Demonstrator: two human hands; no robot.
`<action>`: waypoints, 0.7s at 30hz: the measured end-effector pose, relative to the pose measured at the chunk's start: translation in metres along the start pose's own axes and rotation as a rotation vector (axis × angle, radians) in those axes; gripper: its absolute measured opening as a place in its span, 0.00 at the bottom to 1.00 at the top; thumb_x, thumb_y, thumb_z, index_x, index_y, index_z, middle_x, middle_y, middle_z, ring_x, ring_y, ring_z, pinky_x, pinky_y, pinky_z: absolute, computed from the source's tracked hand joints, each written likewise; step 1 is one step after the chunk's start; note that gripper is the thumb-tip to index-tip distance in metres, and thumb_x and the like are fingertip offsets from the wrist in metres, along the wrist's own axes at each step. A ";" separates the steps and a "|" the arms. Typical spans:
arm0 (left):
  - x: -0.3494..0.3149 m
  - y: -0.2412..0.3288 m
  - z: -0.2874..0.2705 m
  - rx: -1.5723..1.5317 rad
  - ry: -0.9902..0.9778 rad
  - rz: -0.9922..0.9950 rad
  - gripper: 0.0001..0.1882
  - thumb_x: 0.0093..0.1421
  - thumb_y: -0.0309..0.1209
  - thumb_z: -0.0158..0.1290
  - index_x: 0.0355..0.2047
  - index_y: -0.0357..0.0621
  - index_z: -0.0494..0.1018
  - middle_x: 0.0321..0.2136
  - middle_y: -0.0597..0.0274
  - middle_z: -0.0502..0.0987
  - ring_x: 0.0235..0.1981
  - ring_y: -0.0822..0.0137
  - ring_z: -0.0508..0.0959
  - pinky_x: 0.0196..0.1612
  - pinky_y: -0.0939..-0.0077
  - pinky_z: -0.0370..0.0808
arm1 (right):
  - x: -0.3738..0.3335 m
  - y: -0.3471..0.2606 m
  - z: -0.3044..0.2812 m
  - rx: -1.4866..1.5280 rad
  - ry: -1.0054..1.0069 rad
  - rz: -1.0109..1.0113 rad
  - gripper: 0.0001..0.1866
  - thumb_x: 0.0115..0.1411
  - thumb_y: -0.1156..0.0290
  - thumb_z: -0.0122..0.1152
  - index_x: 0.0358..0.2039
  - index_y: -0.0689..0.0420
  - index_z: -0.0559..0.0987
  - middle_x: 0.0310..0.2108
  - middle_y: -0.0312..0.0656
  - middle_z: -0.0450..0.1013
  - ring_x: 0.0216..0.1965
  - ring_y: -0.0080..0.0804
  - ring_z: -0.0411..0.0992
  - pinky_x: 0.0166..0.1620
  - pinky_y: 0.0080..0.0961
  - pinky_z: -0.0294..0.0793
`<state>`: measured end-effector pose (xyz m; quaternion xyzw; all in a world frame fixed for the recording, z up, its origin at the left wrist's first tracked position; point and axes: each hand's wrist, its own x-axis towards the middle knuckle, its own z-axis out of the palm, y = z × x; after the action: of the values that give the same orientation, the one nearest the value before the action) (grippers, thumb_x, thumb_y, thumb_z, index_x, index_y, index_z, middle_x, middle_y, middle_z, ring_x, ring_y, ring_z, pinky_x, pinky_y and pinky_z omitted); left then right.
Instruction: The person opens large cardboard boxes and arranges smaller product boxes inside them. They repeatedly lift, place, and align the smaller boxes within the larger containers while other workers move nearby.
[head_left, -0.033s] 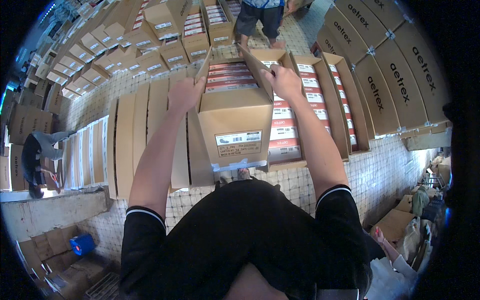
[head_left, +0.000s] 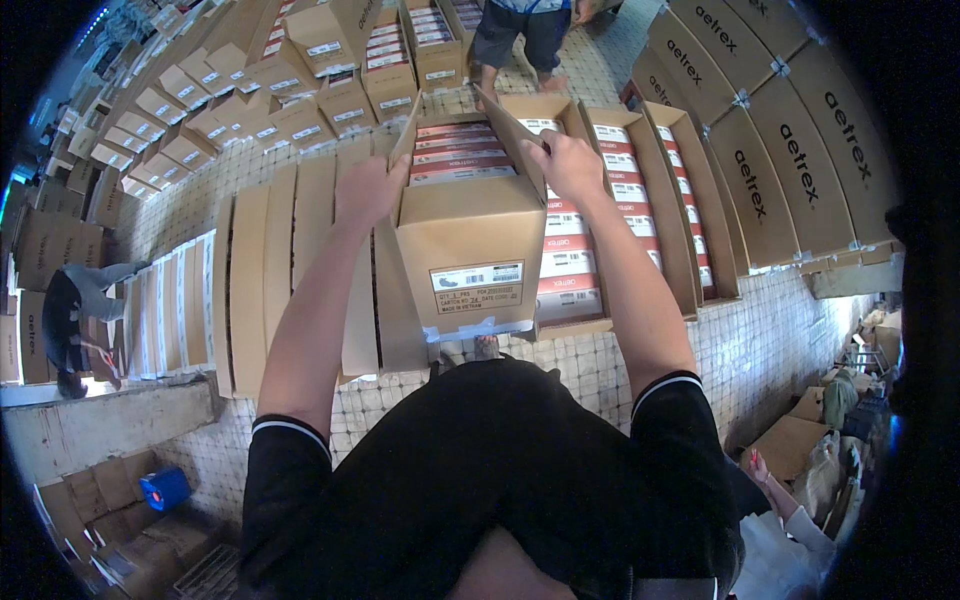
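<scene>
Open brown rect. carton (head_left: 468,232): matt cardbd w/ glossy clear tape strip (head_left: 478,328); red-and-white flat boxes (head_left: 460,160): smooth paper; pale sq.-tiled floor (head_left: 765,345): semi-glossy.

Floor (head_left: 775,350): pale tile with a dark grid; brighter at right, where light reflects. Low pale ledge (head_left: 110,428): lower left, beside the floor. Second ledge (head_left: 845,286): right, near stacked brown cartons (head_left: 790,235). Blue container (head_left: 172,486): lower left, beside brown cardboard (head_left: 90,492). Illumination: bluish at far left rim.

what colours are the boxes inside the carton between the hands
Red and white boxes, in the head view.
</scene>
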<state>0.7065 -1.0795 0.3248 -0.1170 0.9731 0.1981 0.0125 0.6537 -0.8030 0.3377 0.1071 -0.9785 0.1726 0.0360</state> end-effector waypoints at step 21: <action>-0.250 -0.084 0.223 -0.047 -0.327 0.271 0.28 0.57 0.37 0.52 0.58 0.53 0.59 0.56 0.46 0.60 0.53 0.43 0.67 0.51 0.55 0.70 | -0.283 -0.014 0.234 0.203 -0.514 -0.002 0.15 0.61 0.60 0.48 0.42 0.57 0.73 0.44 0.55 0.70 0.42 0.51 0.72 0.41 0.43 0.74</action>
<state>0.9644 -1.0122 0.1046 0.0482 0.9601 0.2367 0.1408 0.9243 -0.8410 0.0922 0.1513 -0.9331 0.2369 -0.2241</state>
